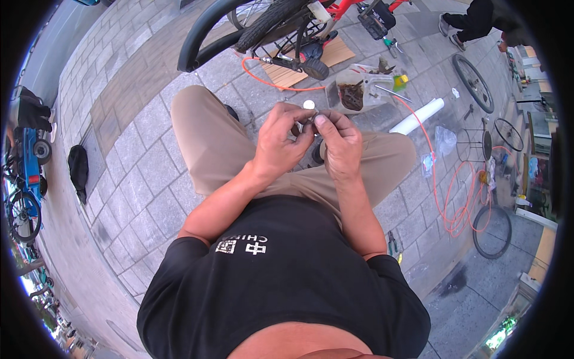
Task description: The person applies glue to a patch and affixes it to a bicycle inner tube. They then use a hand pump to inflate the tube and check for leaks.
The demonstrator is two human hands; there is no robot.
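Note:
My two hands meet above my lap, fingertips together. Between them is a small dark part (pixel 312 118), mostly covered by the fingers; its kind I cannot make out. My left hand (pixel 280 142) pinches it with thumb and forefinger, the other fingers curled in. From the other side my right hand (pixel 341 143) closes thumb and fingers on it. A small white disc (pixel 308 105) shows just beyond the fingertips; whether it is held or lies behind them I cannot tell. Dark smudges mark the fingers.
Ahead stands a red-framed bike (pixel 341 8) with a black tire (pixel 272 24), over flattened cardboard (pixel 341 52). A cut-open plastic jug (pixel 373 90) sits beyond my right hand. An orange hose (pixel 431 143) coils at right, near a white roll (pixel 418 116) and loose wheels (pixel 473 84). Pliers (pixel 392 244) lie beside my right elbow.

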